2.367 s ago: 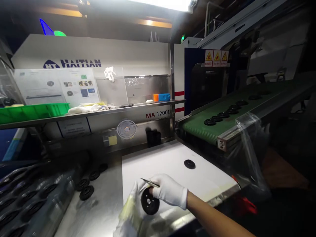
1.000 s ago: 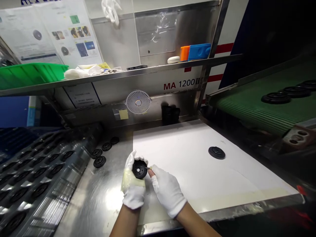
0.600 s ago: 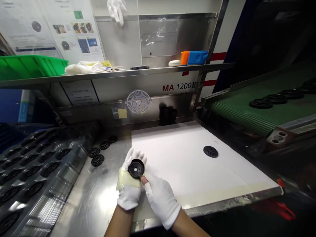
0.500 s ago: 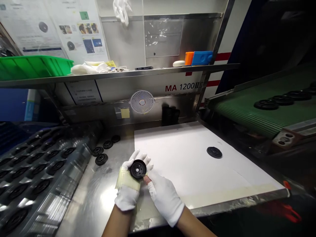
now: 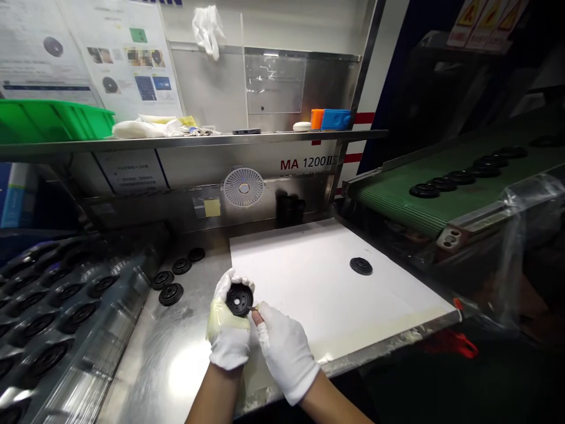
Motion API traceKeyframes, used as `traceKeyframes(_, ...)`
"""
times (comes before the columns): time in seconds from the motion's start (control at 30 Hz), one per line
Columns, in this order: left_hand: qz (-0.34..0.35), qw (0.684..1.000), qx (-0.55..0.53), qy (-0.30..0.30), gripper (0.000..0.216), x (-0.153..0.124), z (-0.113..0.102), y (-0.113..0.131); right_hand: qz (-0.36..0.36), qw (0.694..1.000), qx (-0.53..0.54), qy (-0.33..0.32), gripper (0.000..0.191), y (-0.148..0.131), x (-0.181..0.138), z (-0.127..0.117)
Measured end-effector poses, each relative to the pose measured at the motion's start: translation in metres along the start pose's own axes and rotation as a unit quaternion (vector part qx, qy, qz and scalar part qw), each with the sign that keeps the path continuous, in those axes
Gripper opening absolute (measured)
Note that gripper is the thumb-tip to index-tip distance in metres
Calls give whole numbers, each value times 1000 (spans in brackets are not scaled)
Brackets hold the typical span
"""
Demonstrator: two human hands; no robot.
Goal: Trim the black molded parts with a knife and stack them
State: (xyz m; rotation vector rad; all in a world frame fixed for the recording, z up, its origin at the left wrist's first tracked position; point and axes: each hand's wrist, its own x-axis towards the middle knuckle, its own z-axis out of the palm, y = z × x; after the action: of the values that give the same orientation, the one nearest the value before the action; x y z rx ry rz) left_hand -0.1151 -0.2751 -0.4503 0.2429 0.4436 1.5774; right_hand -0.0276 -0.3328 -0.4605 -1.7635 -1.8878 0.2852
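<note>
My left hand (image 5: 227, 321), in a white glove with yellowish tape round the palm, is closed around a round black plastic wheel (image 5: 239, 300). The wheel's hollow side, with a centre hole and smaller holes about it, faces up toward me. My right hand (image 5: 285, 347), also gloved but with a bare thumb tip, is pinched at the wheel's lower right rim. A small dark tip shows at those fingers, too small to name. Several like black wheels (image 5: 171, 294) lie on the metal table to the left. One more wheel (image 5: 361, 266) lies on the white sheet (image 5: 300, 282).
Clear plastic trays (image 5: 110, 341) of black wheels stand at the left. On the right, a green conveyor belt (image 5: 397, 206) carries several wheels. A shelf (image 5: 176, 141) above the table holds a green bin (image 5: 53, 121) and an orange-and-blue block (image 5: 335, 119). A small fan (image 5: 243, 187) hangs below.
The view has turned somewhat to the right. My left fingers, spread behind the wheel before, now curl round its rim. My right hand stays at the wheel's lower right edge.
</note>
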Motion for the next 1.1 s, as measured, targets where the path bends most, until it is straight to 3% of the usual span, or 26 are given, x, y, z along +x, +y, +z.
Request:
traceKeyframes(0.1,40,999,9,-2,24,-1,0,-7,-25,1000,5,-7,27,7,3,-1)
traceKeyframes(0.23,-44,997,65,-10,39,3,-2,-15,-56,998,32,-13,28,32,15,-6)
traceKeyframes(0.3,-59,996,60,-17,37,6,-1,-18,-71,996,53,-20,26,45,23,-9)
traceKeyframes(0.4,-11,999,36,-6,24,10,3,-23,-79,996,42,-31,24,56,32,-9)
traceKeyframes(0.53,29,998,30,40,10,12,6,-24,-79,995,35,-39,22,47,29,-4)
traceKeyframes(0.7,91,994,37,55,24,4,4,-16,-74,994,76,-34,22,24,13,-1)
traceKeyframes(0.87,-49,996,73,2,40,-3,1,-6,-46,997,66,-14,22,27,11,-3)
traceKeyframes(1.1,-90,995,-31,9,4,8,-3,-10,-31,999,-6,-4,25,28,8,1)
